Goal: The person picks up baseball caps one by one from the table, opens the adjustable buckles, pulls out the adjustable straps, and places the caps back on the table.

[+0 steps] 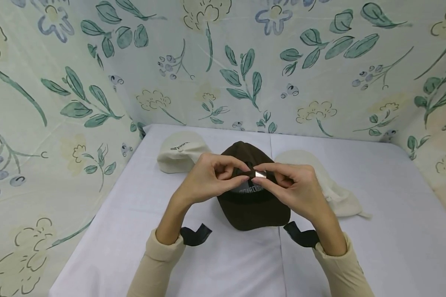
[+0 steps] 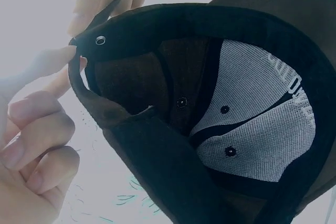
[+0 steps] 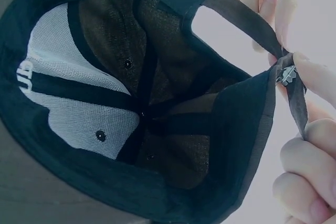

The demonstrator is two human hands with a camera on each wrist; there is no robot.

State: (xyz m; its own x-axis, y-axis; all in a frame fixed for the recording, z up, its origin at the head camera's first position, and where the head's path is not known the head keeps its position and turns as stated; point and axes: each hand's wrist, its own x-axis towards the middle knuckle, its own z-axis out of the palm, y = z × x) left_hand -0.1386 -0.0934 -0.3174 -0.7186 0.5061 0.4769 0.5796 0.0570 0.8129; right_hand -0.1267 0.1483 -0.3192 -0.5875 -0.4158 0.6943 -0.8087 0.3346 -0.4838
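Observation:
A dark brown baseball cap (image 1: pixel 254 214) is held up over the middle of the table, its brim towards me and its lined inside showing in both wrist views. My left hand (image 1: pixel 206 177) pinches the cap's narrow back strap (image 3: pixel 247 17) between thumb and index finger. Opposite it, the thumb and index finger of my right hand (image 1: pixel 297 185) pinch the shiny metal buckle (image 1: pixel 260 174). In the right wrist view, the toothed inside of the buckle (image 3: pixel 287 75) shows, and a loose strap end (image 3: pixel 297 106) hangs below it. The two hands' fingertips nearly meet.
A cream cap (image 1: pixel 176 159) with dark lettering lies behind my left hand. Another cream cap (image 1: pixel 338 198) lies on the right, partly hidden by my right hand. Both rest on the white-covered table (image 1: pixel 133 214). A floral cloth (image 1: pixel 208 82) hangs around the back and sides.

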